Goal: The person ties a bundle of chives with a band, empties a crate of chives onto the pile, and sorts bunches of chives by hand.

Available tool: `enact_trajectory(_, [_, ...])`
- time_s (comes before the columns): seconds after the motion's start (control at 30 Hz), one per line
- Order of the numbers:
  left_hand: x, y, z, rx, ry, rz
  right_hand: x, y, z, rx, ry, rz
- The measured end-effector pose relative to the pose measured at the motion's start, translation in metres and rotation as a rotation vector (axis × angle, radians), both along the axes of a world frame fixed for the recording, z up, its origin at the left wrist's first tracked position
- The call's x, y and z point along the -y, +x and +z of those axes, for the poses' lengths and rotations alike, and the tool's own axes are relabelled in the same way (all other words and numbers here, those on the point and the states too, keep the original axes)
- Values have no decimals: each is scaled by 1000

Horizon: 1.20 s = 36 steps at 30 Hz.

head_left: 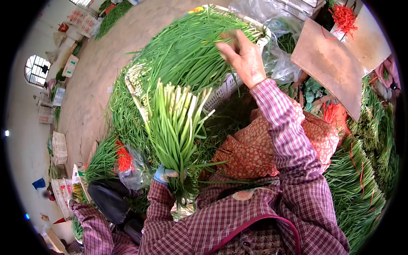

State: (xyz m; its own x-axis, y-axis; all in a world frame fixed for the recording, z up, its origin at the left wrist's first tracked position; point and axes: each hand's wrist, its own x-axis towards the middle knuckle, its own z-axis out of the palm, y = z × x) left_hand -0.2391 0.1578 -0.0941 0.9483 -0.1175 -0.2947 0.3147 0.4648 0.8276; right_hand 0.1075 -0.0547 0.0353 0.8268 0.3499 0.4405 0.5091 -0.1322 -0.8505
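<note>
My left hand [167, 173], in a light blue glove, is closed round the lower, leafy part of a bunch of garlic chives [174, 127]. The bunch stands nearly upright, its pale cut ends on top and a few leaves sticking out to the right. My right hand [243, 55] is bare and hovers over a large heap of chives [182, 51] in a white plastic basket [223, 92]. Motion smears its fingers. A yellowish blade lies beside the thumb, and whether the fingers grip it I cannot tell.
Tied chive bundles [352, 182] are stacked at my right, below a brown board [329, 63]. Red ties [342, 19] hang at the upper right, with more red ties [123, 158] at the left. Another person's checked sleeve [91, 225] shows at the lower left.
</note>
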Motion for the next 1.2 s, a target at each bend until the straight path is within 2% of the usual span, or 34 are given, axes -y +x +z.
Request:
enact_trajectory(0.07, [-3,5,-5,38,-71,-11,-15,-27,31,276,189,105])
enact_trajectory(0.1, [-5,9,-6,75,-142,-28,-21,-37,28,472,108,150])
enact_trajectory(0.17, [1,17,13,117,-111,-62,-44,-49,-20,708,-39,327])
enact_trajectory(0.23, [4,22,29,99,-148,-26,-23,-32,-42,289,-1018,386])
enact_trajectory(0.3, [-4,22,8,155,-195,-20,-9,-1,-99,479,-613,8])
enact_trajectory(0.37, [-11,4,-6,202,-288,-35,2,0,-53,168,-472,-12])
enact_trajectory(0.4, [-14,8,-3,283,-325,-96,5,-4,-39,257,-346,-54])
enact_trajectory(0.43, [-16,12,-3,287,-319,-101,4,-6,-40,261,-339,-58])
enact_trajectory(0.5, [-17,17,-7,323,-379,-127,1,-13,-43,-27,-81,225])
enact_trajectory(0.57, [-17,19,-8,346,-336,-128,1,-30,-47,-177,-110,329])
enact_trajectory(0.63, [-11,23,-7,357,-429,-145,-8,-39,-67,-232,20,351])
enact_trajectory(0.7, [-4,28,-2,361,-523,-170,-10,-46,-72,-699,53,482])
enact_trajectory(0.73, [-1,32,1,368,-571,-185,-13,-48,-74,-756,0,538])
enact_trajectory(0.8, [6,39,11,435,-501,-195,-20,-52,-72,-902,-112,662])
enact_trajectory(0.87, [7,45,16,527,-401,-227,-20,-63,-66,-1036,-29,808])
enact_trajectory(0.93, [8,43,14,515,-408,-229,-24,-75,-58,-1122,43,917])
enact_trajectory(1.03, [8,38,9,462,-457,-202,-37,-81,-63,-1118,188,905])
enact_trajectory(1.2, [2,24,1,387,-503,-141,-28,-64,-54,-1087,347,612])
